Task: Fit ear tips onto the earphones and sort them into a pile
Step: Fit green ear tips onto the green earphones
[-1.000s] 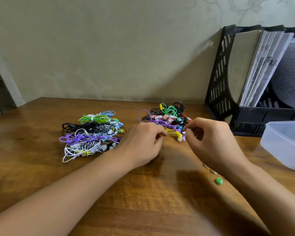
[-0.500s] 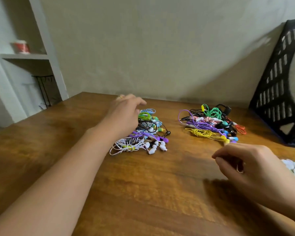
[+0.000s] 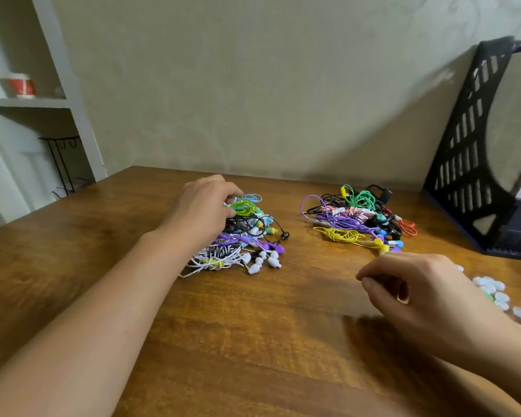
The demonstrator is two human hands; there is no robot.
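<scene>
Moved: since half a second ago the left hand [image 3: 203,206] has settled lower onto the left pile of earphones [image 3: 238,236]; the right hand [image 3: 415,290] stays low at the right, little changed.
Left hand: fingers curled down onto the top of that pile at the green cord [image 3: 242,206]; whether they pinch a cord I cannot tell.
Right hand: fingers bent inward, thumb near forefinger; whether anything is held I cannot tell.
Second pile [image 3: 358,219]: lies well apart to the right of the first, just beyond the right hand.
Ear tips [image 3: 494,291]: pale loose pieces on the table [image 3: 253,341], beside the right wrist.
Open room: bare wood between the piles and across the whole near side; the far edge meets the wall.
Right edge: black file rack [image 3: 475,164], cut off by the frame.
Hard to see: the left palm hides part of its pile; the farthest ear tips are blurred.
</scene>
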